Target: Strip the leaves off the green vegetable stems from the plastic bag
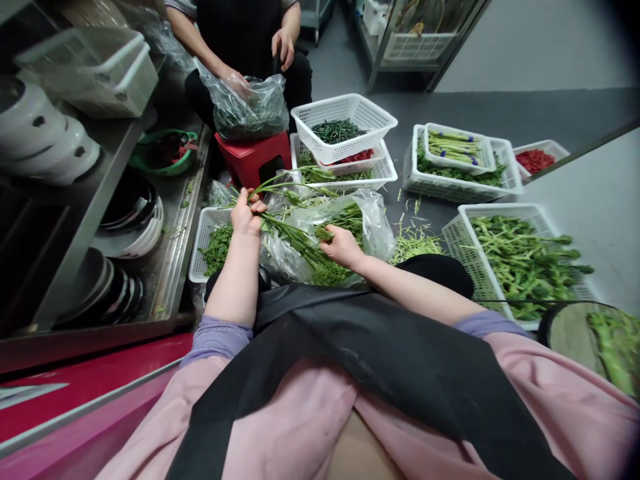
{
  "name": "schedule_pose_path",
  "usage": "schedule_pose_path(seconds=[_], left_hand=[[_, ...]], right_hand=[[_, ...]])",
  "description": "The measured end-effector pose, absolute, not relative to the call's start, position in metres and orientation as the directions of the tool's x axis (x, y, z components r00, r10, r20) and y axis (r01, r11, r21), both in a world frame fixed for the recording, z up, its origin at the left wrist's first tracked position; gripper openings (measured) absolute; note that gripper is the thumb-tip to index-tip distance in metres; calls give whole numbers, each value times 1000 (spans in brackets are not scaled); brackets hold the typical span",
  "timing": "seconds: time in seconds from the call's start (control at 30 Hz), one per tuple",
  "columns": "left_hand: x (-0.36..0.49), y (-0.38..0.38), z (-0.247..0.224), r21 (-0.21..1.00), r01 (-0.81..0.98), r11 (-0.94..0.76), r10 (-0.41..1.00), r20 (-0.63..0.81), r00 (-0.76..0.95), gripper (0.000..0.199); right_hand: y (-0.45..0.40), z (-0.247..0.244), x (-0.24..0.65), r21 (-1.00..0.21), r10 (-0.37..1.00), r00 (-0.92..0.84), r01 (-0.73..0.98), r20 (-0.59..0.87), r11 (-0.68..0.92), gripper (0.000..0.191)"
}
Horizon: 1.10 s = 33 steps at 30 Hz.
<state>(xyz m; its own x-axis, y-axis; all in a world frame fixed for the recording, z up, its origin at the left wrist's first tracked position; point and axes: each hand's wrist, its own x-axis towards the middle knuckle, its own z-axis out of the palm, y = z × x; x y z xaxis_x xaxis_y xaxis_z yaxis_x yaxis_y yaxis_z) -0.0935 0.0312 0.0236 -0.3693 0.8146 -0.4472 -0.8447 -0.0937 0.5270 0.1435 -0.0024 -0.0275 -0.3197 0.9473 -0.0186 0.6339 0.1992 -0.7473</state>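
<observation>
Long green stems with leaves (295, 235) run between my two hands in front of my lap. My left hand (247, 212) is closed around them, and some of the stems stick out beyond it to the upper right. On the right, my right hand (342, 247) pinches a leaf (324, 233) at the bunch's lower end. Beneath both hands lies a clear plastic bag (376, 223) with more greens in it. A white basket (195, 253) of leafy greens stands just left of the bag.
Across from me a person's hand (237, 83) reaches into a plastic bag on a red stool (240, 160). White baskets hold green chillies (339, 131), stalks (453, 147) and broccoli-like greens (525, 260). Trimmings (415, 243) litter the floor. A metal shelf (170, 280) with plates borders the left.
</observation>
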Motion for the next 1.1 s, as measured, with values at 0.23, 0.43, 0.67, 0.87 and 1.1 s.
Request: schedule_pose_path(seconds=[0.23,0.43,0.67,0.87,1.1], left_hand=[[-120,34,27,466,-865,-185,779,-467,-419,35],[-118,35,22,456,-871,-180,769,-487,-414,34],[-117,40,16,517,-838,-174,752,-480,-452,34],[-115,40,12,586,-795,-158,769,-432,-471,32],[-103,35,15,590,-804,-74,797,-449,-404,31]], right_hand=[[4,-69,187,-560,842,-430,806,-326,195,18],[-4,-78,203,-566,865,-475,763,-163,312,23],[-18,-30,175,-791,877,-466,488,120,368,26],[-20,-23,154,-747,824,-558,509,92,428,15],[-15,-35,184,-615,554,-828,392,89,684,23]])
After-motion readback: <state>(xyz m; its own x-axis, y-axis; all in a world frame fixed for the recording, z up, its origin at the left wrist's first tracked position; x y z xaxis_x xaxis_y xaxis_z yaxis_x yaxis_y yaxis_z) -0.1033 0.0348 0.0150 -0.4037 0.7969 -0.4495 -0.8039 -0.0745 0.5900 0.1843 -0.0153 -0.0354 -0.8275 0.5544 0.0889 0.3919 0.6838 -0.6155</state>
